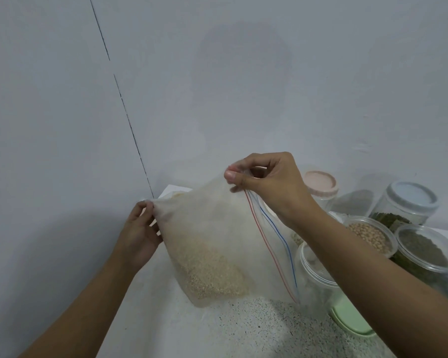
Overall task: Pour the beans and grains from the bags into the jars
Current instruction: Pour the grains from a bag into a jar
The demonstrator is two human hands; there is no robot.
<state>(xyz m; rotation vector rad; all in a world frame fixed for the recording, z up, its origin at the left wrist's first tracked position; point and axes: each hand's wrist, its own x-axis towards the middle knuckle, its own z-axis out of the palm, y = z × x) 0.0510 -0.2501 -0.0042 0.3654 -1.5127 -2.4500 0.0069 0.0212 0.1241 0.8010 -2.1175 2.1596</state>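
You are at the start of a pour. You hold the bag (217, 241) up in the air over the table (256, 329), just to the left of the open jar (312, 270) under your right arm.

Your left hand (140, 233) pinches the far left corner of the bag between thumb and fingers (147, 206). Your right hand (277, 192) pinches the top corner, right where the red and blue zip (267, 244) begins.

The bag hangs like a kite. Its long way runs from the left corner down to the right. The zip side faces right, toward the jar. The grain (212, 275) sits in the low closed corner (so nothing is coming out yet). I cannot tell if the zip is open.

Next, I think you need to lift the left corner high and put the low end of the zip over the jar's mouth. Go slowly, or grain may slide past the rim.
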